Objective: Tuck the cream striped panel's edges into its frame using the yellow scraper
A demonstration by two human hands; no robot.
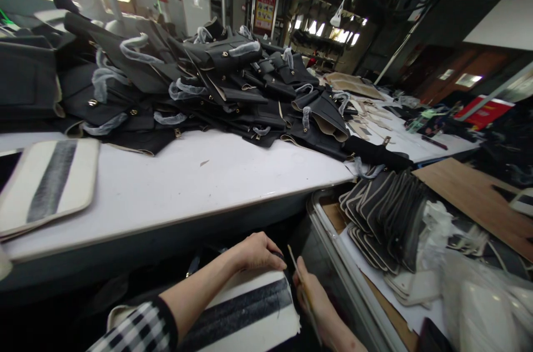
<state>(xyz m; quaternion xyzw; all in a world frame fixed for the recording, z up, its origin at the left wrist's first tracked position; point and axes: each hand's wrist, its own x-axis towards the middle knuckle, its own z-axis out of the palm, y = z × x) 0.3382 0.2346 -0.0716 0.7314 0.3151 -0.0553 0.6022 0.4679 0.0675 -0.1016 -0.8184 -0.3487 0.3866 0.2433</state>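
Note:
On my lap side of the table lies a white panel (266,327) with a wide dark stripe across it. My left hand (255,252) is closed over its upper corner, thumb and fingers bent round the edge, where a bit of dark material shows. Just right of the panel, my right hand (314,293) grips a long, thin tool (307,299) with a yellowish part, its narrow tip pointing up. The tool's exact kind is hard to make out. Its tip stands close to my left fingertips, apart from them.
Black bag pieces (233,80) with plastic-wrapped handles are heaped on the white table (175,185). Another striped white panel (54,180) lies at the left. To the right, a metal-edged bench (353,274) bears stacked dark flaps (387,213) and clear plastic bags (483,296).

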